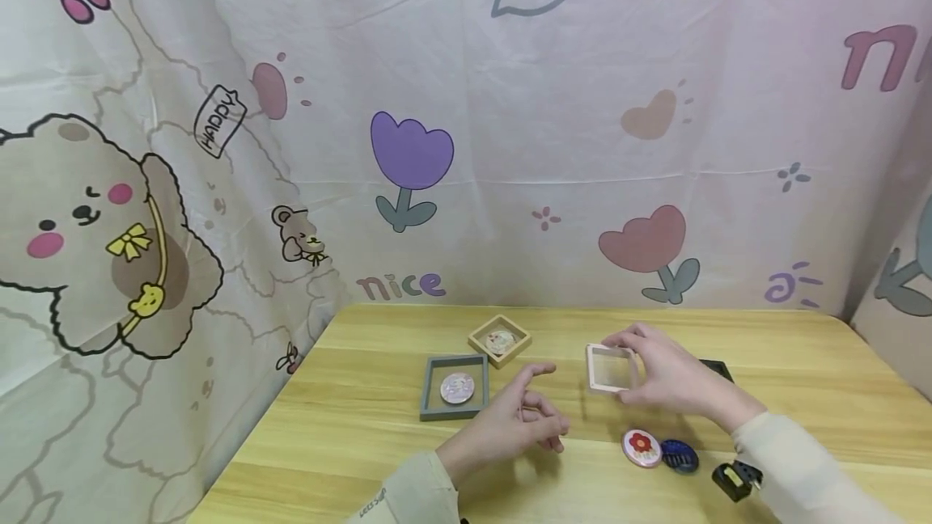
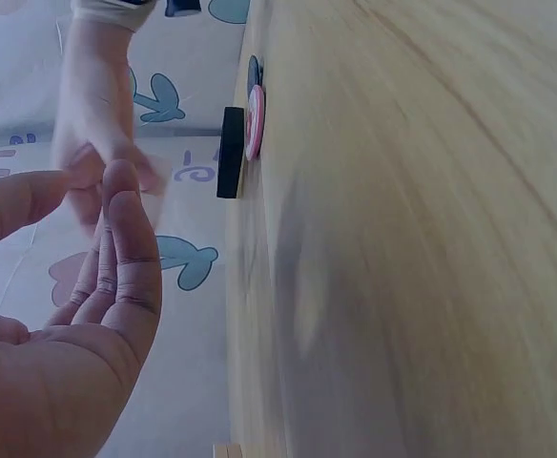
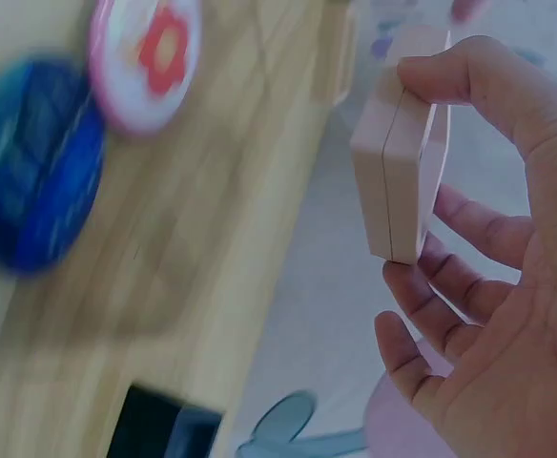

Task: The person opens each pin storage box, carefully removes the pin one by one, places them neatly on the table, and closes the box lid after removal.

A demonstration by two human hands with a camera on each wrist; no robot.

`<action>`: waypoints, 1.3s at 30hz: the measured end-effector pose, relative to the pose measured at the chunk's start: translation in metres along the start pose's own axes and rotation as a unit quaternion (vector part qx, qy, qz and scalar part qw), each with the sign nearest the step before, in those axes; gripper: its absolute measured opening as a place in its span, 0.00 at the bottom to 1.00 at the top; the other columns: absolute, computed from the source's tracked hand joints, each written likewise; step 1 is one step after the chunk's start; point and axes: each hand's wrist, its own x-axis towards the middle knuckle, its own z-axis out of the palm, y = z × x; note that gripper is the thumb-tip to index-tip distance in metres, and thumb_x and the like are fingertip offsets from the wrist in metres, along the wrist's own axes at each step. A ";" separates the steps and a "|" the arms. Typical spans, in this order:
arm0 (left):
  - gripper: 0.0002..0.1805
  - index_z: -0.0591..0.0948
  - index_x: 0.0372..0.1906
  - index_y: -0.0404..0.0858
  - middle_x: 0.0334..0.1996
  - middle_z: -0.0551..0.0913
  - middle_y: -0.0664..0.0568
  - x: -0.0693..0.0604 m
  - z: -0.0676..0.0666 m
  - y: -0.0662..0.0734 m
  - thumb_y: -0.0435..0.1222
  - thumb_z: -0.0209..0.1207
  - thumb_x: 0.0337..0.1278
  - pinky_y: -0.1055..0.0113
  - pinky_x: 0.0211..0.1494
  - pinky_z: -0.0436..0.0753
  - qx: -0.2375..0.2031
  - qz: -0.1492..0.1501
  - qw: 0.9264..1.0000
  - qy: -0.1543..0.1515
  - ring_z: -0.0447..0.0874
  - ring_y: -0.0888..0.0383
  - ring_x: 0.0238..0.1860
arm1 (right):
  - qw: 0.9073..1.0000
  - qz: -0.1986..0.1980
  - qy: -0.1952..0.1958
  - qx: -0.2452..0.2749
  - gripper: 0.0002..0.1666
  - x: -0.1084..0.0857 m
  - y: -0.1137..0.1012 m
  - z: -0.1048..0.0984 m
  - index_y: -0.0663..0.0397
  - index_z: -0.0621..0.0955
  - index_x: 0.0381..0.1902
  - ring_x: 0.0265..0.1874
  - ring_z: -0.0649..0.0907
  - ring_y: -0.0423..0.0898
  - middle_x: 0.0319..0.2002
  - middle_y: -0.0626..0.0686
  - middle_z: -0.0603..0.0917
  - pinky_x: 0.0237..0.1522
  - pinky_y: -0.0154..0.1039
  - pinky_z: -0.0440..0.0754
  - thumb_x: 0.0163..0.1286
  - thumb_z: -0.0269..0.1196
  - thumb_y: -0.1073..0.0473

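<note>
printed curtain (image 1: 539, 103) behind, tulips and bears on it; before it a wood-grain table (image 1: 328, 427), work spread across, partway along by my reckoning: two frames filled, two badges loose. right hand (image 1: 666, 374) is up over the table, thumb and fingers pinching a pink frame (image 3: 402, 181); left hand (image 1: 510, 425) is raised nearer the middle, index stretched, other fingers loosely bent, grasping nothing. grey frame (image 1: 453, 413), to the person's left, lies flat with a lilac badge (image 1: 457, 388) inside; tan frame (image 1: 484, 352) just behind it, a corner toward the person, has a pale badge (image 1: 500, 342) inside. both look done to me. dark frame (image 1: 717, 367) is mostly hidden past the right wrist; cannot tell what it holds. pink one is clear of the tabletop, no badge visible in it, so i count it as left to do. it's tipped up on edge, near upright, clear panel toward the person, thin way running from person to curtain; about square, no plain long axis. nearer the person, a red-flower badge (image 1: 641, 448) and a dark blue badge (image 1: 680, 456), side by side, touching or nearly; likely left too.
</note>
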 end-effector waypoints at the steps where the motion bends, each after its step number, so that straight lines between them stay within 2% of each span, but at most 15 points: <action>1: 0.42 0.61 0.82 0.50 0.40 0.89 0.51 0.000 0.000 0.000 0.34 0.68 0.70 0.65 0.47 0.92 0.000 0.000 1.000 0.001 0.92 0.57 0.35 | 1.000 0.005 -0.003 -0.006 0.45 0.001 0.006 -0.001 0.55 0.84 0.62 0.50 0.83 0.52 0.55 0.55 0.84 0.44 0.46 0.87 0.44 0.85 0.54; 7: 0.38 0.64 0.79 0.50 0.40 0.89 0.49 0.000 0.000 0.002 0.33 0.67 0.71 0.65 0.46 0.92 0.001 0.000 1.000 0.005 0.91 0.55 0.35 | 0.999 0.029 -0.026 -0.033 0.45 0.005 0.035 -0.004 0.58 0.85 0.61 0.45 0.83 0.50 0.54 0.58 0.85 0.42 0.47 0.87 0.43 0.85 0.51; 15: 0.37 0.65 0.78 0.50 0.40 0.89 0.50 0.001 0.000 0.001 0.33 0.67 0.71 0.65 0.45 0.92 0.011 -0.003 1.000 0.004 0.91 0.55 0.35 | 0.996 0.036 -0.047 -0.069 0.44 0.003 0.062 -0.002 0.59 0.86 0.58 0.41 0.79 0.45 0.46 0.52 0.85 0.42 0.48 0.81 0.42 0.84 0.47; 22: 0.35 0.66 0.77 0.49 0.40 0.90 0.49 0.000 -0.001 0.001 0.32 0.67 0.71 0.66 0.44 0.92 0.008 0.002 1.000 0.000 0.91 0.56 0.34 | 0.995 0.043 -0.058 -0.070 0.43 0.000 0.071 0.000 0.60 0.87 0.57 0.39 0.77 0.44 0.43 0.50 0.83 0.40 0.48 0.78 0.42 0.84 0.48; 29: 0.34 0.68 0.76 0.49 0.40 0.89 0.50 0.000 -0.003 0.000 0.33 0.67 0.71 0.66 0.45 0.92 0.019 0.004 1.000 -0.003 0.91 0.56 0.35 | 0.994 0.057 -0.071 -0.067 0.43 -0.001 0.072 -0.005 0.61 0.86 0.59 0.41 0.79 0.48 0.46 0.54 0.85 0.39 0.48 0.79 0.44 0.84 0.49; 32: 0.33 0.68 0.75 0.49 0.40 0.89 0.52 0.000 -0.005 -0.001 0.34 0.67 0.71 0.67 0.45 0.92 0.031 0.005 0.999 -0.006 0.91 0.58 0.35 | 0.993 0.055 -0.069 -0.078 0.45 0.000 0.071 -0.005 0.62 0.86 0.60 0.43 0.80 0.53 0.48 0.57 0.86 0.41 0.54 0.81 0.44 0.84 0.48; 34: 0.32 0.69 0.75 0.49 0.40 0.89 0.53 0.000 -0.007 -0.001 0.35 0.66 0.72 0.67 0.46 0.92 0.040 0.006 0.999 -0.007 0.91 0.58 0.36 | 0.993 0.056 -0.061 -0.083 0.48 0.000 0.069 -0.005 0.61 0.85 0.62 0.47 0.82 0.59 0.51 0.61 0.86 0.45 0.62 0.83 0.45 0.84 0.44; 37: 0.30 0.69 0.75 0.49 0.41 0.89 0.53 0.001 -0.012 0.000 0.35 0.65 0.73 0.66 0.48 0.92 0.050 0.008 0.999 -0.006 0.92 0.59 0.37 | 0.994 0.054 -0.043 -0.087 0.49 0.003 0.060 -0.004 0.60 0.84 0.64 0.55 0.81 0.68 0.58 0.67 0.85 0.51 0.74 0.80 0.48 0.84 0.40; 39: 0.29 0.70 0.74 0.48 0.42 0.88 0.52 0.003 -0.016 0.001 0.35 0.65 0.74 0.64 0.48 0.92 0.059 0.010 0.998 0.001 0.92 0.58 0.38 | 0.995 0.049 -0.033 -0.085 0.49 0.007 0.052 -0.002 0.59 0.83 0.65 0.58 0.80 0.71 0.60 0.68 0.84 0.54 0.77 0.78 0.51 0.83 0.38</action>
